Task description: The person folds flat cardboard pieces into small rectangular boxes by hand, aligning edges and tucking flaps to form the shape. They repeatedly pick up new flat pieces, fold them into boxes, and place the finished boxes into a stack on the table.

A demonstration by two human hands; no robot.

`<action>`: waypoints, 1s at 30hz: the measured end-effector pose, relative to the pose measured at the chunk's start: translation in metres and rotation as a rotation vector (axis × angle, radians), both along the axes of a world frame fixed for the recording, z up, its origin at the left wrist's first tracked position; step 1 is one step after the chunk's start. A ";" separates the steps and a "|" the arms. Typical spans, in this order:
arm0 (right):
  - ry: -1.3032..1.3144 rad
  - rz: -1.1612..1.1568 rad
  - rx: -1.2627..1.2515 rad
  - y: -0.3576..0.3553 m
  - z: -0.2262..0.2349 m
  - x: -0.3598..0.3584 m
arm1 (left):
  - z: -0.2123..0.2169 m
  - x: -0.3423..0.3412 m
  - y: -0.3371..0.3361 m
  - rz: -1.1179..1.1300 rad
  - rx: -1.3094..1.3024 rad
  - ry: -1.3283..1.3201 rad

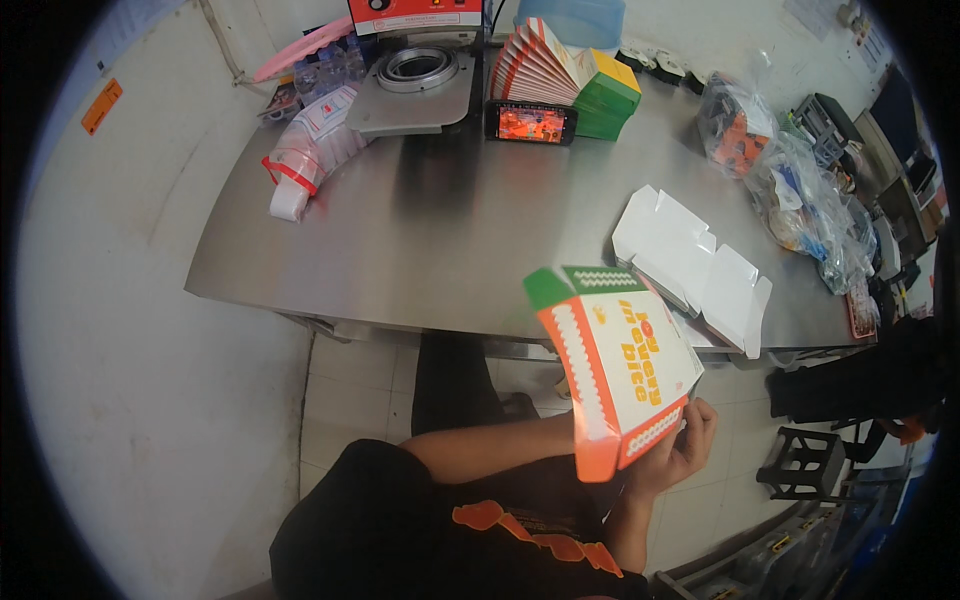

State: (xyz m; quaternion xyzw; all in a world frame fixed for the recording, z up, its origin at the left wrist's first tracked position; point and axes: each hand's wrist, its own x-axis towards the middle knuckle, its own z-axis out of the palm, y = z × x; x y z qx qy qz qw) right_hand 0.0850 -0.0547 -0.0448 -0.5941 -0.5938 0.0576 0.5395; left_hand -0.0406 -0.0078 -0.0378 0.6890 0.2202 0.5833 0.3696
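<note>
A cream food carton (625, 355) with orange and green edge panels and yellow lettering is held up in front of me, past the table's front edge. Its green end flaps stick out at the far side, and an orange flap hangs at the near side. My right hand (690, 440) grips its near right corner with curled fingers. My left forearm (495, 450) reaches across behind the carton, which hides my left hand. Just beyond the carton, flat white carton blanks (675, 245) lie at the table's front edge, their plain sides up.
On the steel table (450, 260) a phone (530, 124) leans against fanned, nested cartons (545, 65). A sealing machine (415, 90) stands at the back left beside a plastic sleeve of white cups (315, 145). Clear bags (800, 200) crowd the right side. A black stool (805, 462) stands on the floor.
</note>
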 end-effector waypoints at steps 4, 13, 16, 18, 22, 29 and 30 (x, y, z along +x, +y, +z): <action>-0.105 -0.005 0.093 0.009 -0.001 -0.023 | 0.001 -0.001 -0.002 0.002 -0.020 0.007; 0.189 0.336 0.092 -0.003 0.013 0.000 | 0.018 -0.017 0.004 -0.248 -0.198 0.143; 0.039 0.483 -0.264 -0.010 0.037 0.024 | 0.020 -0.029 0.005 -0.610 -0.234 0.487; 0.024 0.520 -0.396 -0.015 0.035 0.030 | 0.022 -0.031 0.006 -0.497 -0.154 0.586; 0.106 0.293 -0.294 -0.009 0.023 0.023 | 0.041 -0.042 0.010 0.109 0.237 0.481; 0.485 0.408 -0.339 -0.008 0.038 0.000 | 0.066 -0.068 0.032 0.072 0.377 0.732; 0.531 0.392 -0.251 -0.006 0.034 -0.003 | 0.067 -0.071 0.034 0.053 0.349 0.689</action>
